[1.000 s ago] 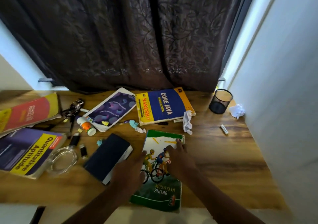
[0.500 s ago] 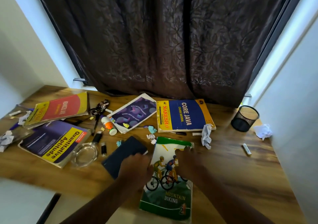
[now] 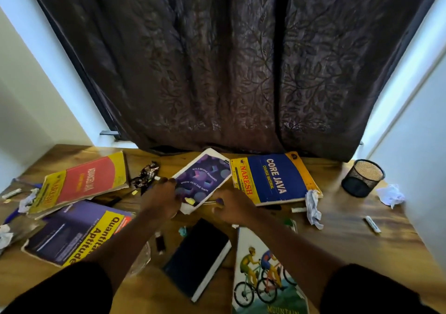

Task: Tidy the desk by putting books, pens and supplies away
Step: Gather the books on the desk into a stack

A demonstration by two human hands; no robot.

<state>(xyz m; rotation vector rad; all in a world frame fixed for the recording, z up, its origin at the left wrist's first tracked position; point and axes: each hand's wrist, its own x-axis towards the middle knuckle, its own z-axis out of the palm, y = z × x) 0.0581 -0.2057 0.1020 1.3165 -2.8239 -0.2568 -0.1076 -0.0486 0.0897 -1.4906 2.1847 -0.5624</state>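
Observation:
A purple notebook (image 3: 205, 178) lies at the back middle of the wooden desk (image 3: 350, 253). My left hand (image 3: 160, 200) grips its near left corner, thumb over the cover. At the notebook's near right edge my right hand (image 3: 233, 208) has its fingers curled; something purple shows at the fingertips, and I cannot tell what they hold. A blue Core Java book (image 3: 272, 178) lies to the right. A black notebook (image 3: 198, 253) and a Mountain Biking book (image 3: 260, 272) lie beneath my forearms. At the left are a red book (image 3: 84, 183) and a Quantitative Aptitude book (image 3: 72, 234).
A black mesh pen cup (image 3: 363, 178) stands at the back right beside crumpled paper (image 3: 391, 195). More crumpled paper (image 3: 313, 207), a small white stick (image 3: 372, 224), a glass dish (image 3: 142, 260), a wrapper (image 3: 146, 175) and small scraps litter the desk. A dark curtain hangs behind.
Both hands have left the Mountain Biking book and reached forward to the purple notebook. The view has tilted up and shifted left.

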